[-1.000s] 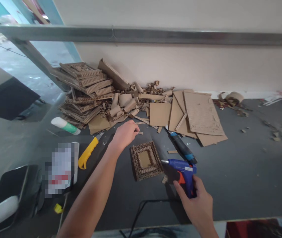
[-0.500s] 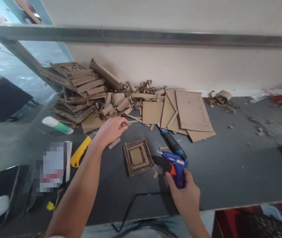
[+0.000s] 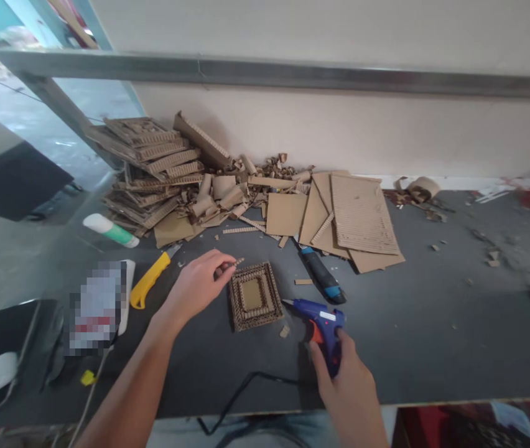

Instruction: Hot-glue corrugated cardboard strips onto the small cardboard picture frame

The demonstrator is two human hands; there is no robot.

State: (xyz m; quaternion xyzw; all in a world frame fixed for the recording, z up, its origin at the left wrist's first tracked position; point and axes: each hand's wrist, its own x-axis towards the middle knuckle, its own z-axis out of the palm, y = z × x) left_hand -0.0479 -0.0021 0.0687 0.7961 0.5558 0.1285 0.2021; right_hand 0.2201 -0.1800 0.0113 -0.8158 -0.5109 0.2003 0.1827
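My left hand [image 3: 206, 280] is closed in a pinch on a short corrugated cardboard strip [image 3: 240, 261], whose tip pokes out past the fingers. Just below that tip lies a square cardboard frame [image 3: 272, 302] built of stepped corrugated layers around a plain centre. In my right hand [image 3: 346, 373] is a blue glue gun [image 3: 314, 309] with an orange trigger, gripped by its handle. Its nozzle points left, close to the frame's right edge. A small cardboard scrap [image 3: 284, 331] lies below the nozzle, and a thin strip [image 3: 303, 282] above it.
A stack of cardboard frames [image 3: 153, 165] and curled scraps [image 3: 218, 196] line the back, beside flat cardboard sheets [image 3: 365, 214]. A black-and-blue cutter [image 3: 321, 274] and a yellow cutter [image 3: 150, 280] lie out. Left are a glue stick [image 3: 111, 230] and a phone [image 3: 1, 348]. A black cord [image 3: 241, 392] runs in front.
My left hand has come back from the scraps towards the frame, with a short strip now showing in its fingers. The glue gun has shifted slightly left and down, its nozzle nearer the frame.
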